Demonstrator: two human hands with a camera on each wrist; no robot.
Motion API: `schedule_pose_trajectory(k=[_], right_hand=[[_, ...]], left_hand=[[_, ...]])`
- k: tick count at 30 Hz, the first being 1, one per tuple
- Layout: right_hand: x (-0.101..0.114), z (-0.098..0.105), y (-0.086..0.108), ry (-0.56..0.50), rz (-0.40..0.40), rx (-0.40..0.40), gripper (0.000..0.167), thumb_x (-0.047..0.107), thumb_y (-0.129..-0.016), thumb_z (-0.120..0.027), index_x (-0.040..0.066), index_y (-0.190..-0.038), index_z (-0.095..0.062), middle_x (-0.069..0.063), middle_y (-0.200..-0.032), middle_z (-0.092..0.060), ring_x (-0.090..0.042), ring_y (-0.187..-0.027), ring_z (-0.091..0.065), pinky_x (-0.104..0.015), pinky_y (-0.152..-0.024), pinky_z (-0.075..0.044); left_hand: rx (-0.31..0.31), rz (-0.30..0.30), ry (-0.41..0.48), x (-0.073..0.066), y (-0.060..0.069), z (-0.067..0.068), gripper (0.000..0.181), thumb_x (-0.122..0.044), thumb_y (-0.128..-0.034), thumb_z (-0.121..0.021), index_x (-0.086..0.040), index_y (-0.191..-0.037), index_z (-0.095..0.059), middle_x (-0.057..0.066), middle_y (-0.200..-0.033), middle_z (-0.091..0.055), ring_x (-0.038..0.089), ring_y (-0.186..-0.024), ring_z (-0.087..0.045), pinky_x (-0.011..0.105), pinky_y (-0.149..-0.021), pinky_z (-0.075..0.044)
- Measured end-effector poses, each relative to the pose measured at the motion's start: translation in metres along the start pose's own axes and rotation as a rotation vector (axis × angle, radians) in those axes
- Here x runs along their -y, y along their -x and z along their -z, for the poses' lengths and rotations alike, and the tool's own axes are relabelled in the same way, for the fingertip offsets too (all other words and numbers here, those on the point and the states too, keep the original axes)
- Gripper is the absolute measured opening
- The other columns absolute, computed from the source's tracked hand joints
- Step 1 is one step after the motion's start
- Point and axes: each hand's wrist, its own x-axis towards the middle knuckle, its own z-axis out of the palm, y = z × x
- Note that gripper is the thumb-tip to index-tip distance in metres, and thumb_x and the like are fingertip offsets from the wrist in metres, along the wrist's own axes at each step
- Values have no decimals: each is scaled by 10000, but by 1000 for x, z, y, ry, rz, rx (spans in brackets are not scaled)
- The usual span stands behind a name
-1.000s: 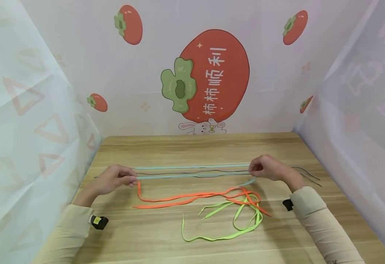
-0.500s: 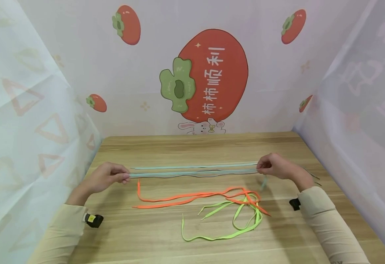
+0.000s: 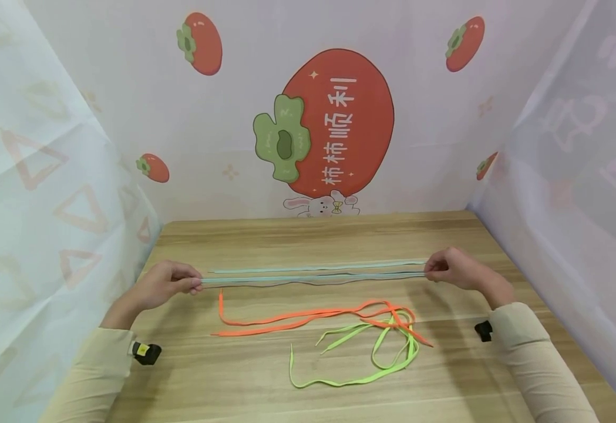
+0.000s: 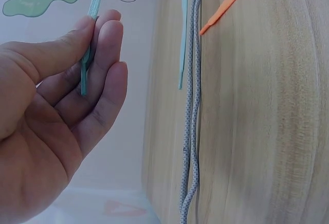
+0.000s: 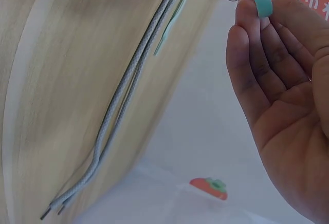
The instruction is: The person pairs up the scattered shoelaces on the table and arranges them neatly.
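A mint-green shoelace (image 3: 286, 278) is stretched straight across, raised above the table, between my two hands. My left hand (image 3: 167, 285) pinches it between thumb and index finger; in the left wrist view its tip (image 4: 84, 82) hangs below the pinch. At the other side my right hand (image 3: 455, 269) pinches the lace, and a short bent piece (image 5: 262, 0) shows at those fingertips in the right wrist view. Beneath lies a grey round shoelace (image 4: 189, 111), doubled lengthwise, its tipped ends (image 5: 54, 208) toward the right. Another mint lace (image 3: 313, 269) lies flat just behind.
Nearer the front, an orange shoelace (image 3: 297, 318) lies in a long fold, its right end crossing a loosely looped yellow-green shoelace (image 3: 350, 383). The wooden table (image 3: 223, 382) is bounded by a patterned back sheet (image 3: 424, 176) and side sheets.
My hands have drawn apart, the left to the left and the right further to the right, pulling the mint lace longer and straighter. The loose bit dangling by my right hand has gone from sight.
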Motion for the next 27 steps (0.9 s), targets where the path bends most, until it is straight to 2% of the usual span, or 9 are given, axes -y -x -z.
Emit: schedule_pose_trajectory(k=[3,12,16,19,23,27], right_hand=[[-3,2,3,-9,-16,3,65,82,-987,-731,119,-971,-782,-80,-918,-762,-94,-774,-629,-248,-683,-530],[-17,8,11,5,-21,-31,41,96,-980,-743,76,-982,-779,-53,-896,-765,-65,-779,-643,-234,-678,-524],[-21,10,13,1,-26,-38,62,98,-979,-747,44,-983,-776,-68,-889,-764,-82,-772,-648,-236,-671,-522],[-23,11,13,-5,-39,-42,61,109,-982,-746,59,-976,-779,-78,-892,-770,-73,-772,-656,-236,-675,-529],[-25,13,11,-11,-44,-49,66,127,-985,-750,70,-978,-783,-73,-904,-783,-38,-772,-653,-235,-680,-535],[-28,15,9,-3,-43,-68,92,120,-980,-757,33,-987,-785,-72,-901,-793,-17,-758,-649,-228,-668,-535]], left_hand=[[-1,10,0,0,1,1,172,-145,-1048,-666,-10,-1037,-772,143,-934,-792,179,-835,-757,316,-767,-636],[-5,48,14,4,2,8,171,-114,-1045,-663,24,-1068,-762,152,-945,-788,120,-836,-740,293,-770,-632],[-8,42,22,10,3,10,195,-109,-1045,-661,57,-1096,-750,162,-948,-784,104,-832,-740,285,-756,-629],[-11,29,32,14,3,11,200,-95,-1044,-660,78,-1103,-741,168,-944,-784,89,-824,-746,288,-753,-634],[-16,5,33,17,2,11,179,-76,-1043,-655,74,-1083,-744,146,-919,-786,99,-814,-753,297,-746,-640],[-30,4,1,19,0,11,166,-82,-1047,-650,46,-1056,-756,96,-892,-786,109,-804,-746,300,-733,-634]])
